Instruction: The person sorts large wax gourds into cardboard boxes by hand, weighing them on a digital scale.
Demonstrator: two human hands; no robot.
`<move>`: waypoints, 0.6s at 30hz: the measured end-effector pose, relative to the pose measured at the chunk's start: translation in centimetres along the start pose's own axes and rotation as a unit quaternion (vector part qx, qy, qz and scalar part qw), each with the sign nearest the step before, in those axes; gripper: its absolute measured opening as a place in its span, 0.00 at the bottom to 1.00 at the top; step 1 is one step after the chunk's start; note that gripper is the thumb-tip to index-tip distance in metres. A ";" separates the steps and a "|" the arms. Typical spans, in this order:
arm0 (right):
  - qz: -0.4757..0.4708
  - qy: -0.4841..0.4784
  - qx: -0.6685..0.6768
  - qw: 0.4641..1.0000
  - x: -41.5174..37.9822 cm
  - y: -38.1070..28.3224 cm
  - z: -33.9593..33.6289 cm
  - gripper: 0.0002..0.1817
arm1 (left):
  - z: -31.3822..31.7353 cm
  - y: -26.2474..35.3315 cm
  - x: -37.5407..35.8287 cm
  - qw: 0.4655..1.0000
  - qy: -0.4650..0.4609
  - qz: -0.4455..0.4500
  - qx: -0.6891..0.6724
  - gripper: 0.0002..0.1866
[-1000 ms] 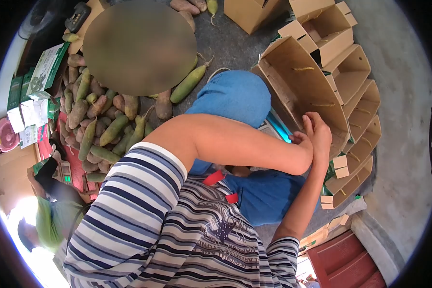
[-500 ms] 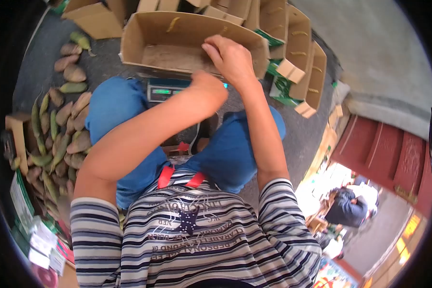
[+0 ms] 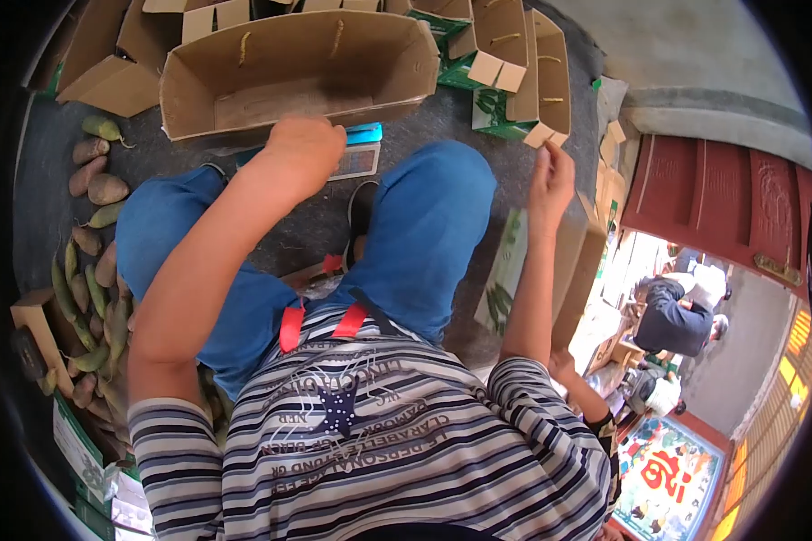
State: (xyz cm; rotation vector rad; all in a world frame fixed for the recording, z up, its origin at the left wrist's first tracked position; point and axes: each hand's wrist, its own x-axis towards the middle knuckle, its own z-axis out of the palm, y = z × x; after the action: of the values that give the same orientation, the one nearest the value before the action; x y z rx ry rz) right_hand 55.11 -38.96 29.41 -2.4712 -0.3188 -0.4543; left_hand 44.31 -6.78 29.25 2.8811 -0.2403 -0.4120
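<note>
My left hand (image 3: 305,155) is closed at the near rim of a long open cardboard box (image 3: 244,122) with yellow cord handles. Its fingertips are hidden, so what they hold does not show. The box appears bare inside. Beneath it sits a scale (image 3: 361,160) with a bright blue strip, partly covered by this hand. My right hand (image 3: 552,180) is raised on the right, thumb and fingers drawn together, near the flap of a cardboard carton (image 3: 550,77). Below it, partly behind my forearm, is a blurred box with a green vegetable print (image 3: 505,270).
Brown tubers (image 3: 108,188) and long green vegetables (image 3: 72,293) lie on the dark floor at left. Open cartons (image 3: 113,81) line the back. Another person's arm (image 3: 586,392) shows behind my right arm. Further right are a red door (image 3: 713,207) and a person in dark clothing (image 3: 672,316).
My right hand has left the long box and moved right. My left hand now sits at its near rim. The view has shifted; the printed box and another person's arm have appeared at right.
</note>
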 end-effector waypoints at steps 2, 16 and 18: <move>-0.016 0.066 -0.074 0.995 -0.8 5.0 -1.6 0.14 | -0.3 0.2 -0.1 1.000 -0.007 0.001 0.002 0.15; 0.315 -0.216 -0.238 0.893 -15.4 18.7 -5.0 0.26 | 0.5 0.6 0.5 0.998 -0.029 0.001 0.048 0.16; 0.288 -0.284 -0.259 0.877 -14.7 19.4 -5.3 0.24 | 0.4 0.7 0.6 0.998 -0.037 -0.006 0.052 0.16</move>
State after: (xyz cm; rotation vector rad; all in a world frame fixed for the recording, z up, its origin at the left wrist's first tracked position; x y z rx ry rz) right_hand 46.69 -59.24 17.67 -3.0009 0.3735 0.5195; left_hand 44.71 -7.63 28.91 2.9742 -0.2647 -0.5250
